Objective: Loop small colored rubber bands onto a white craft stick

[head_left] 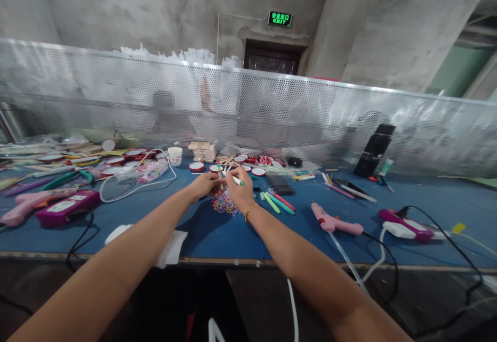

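My left hand (pixel 205 184) is closed around a small wooden stick (pixel 219 168) that stands upright, with green and red colour near its top. My right hand (pixel 241 191), with a gold bracelet at the wrist, grips a white marker with a green end (pixel 236 180) close against the stick. Whether the marker's tip touches the wood is too small to tell. Below both hands lies a heap of small colourful loops (pixel 225 206). Several coloured markers (pixel 272 202) lie to the right of my right hand, beside a dark phone-like object (pixel 282 184).
A pink glue gun (pixel 334 222) and a purple-white device (pixel 407 225) with cords lie right. Another pink glue gun (pixel 31 202) and purple box (pixel 70 208) are left. Small red-rimmed drums (pixel 196 167), stacked wooden pieces (pixel 204 153) and a paper cup (pixel 175 156) stand behind, before a perforated metal screen (pixel 272 109).
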Motion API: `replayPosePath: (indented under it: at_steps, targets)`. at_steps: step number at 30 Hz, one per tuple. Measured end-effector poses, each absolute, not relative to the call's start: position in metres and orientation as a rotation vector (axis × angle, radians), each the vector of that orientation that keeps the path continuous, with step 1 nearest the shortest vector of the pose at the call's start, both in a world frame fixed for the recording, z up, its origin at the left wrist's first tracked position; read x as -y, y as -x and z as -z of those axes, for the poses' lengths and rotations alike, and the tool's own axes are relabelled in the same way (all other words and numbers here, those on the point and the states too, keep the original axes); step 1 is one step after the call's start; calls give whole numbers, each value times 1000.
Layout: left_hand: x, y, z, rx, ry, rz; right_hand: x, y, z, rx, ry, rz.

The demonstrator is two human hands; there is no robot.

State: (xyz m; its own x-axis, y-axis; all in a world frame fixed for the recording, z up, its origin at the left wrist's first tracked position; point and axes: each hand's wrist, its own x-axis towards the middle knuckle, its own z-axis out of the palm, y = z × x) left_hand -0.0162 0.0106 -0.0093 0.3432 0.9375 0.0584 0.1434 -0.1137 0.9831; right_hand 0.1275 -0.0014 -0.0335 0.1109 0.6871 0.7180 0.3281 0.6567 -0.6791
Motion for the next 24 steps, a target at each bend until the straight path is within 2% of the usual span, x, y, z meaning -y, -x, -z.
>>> replayPosePath:
  at_steps: [24]
  targets:
    - [-9,15,8,-1053,-1523,-941,2,-127,33,1511,880,-336]
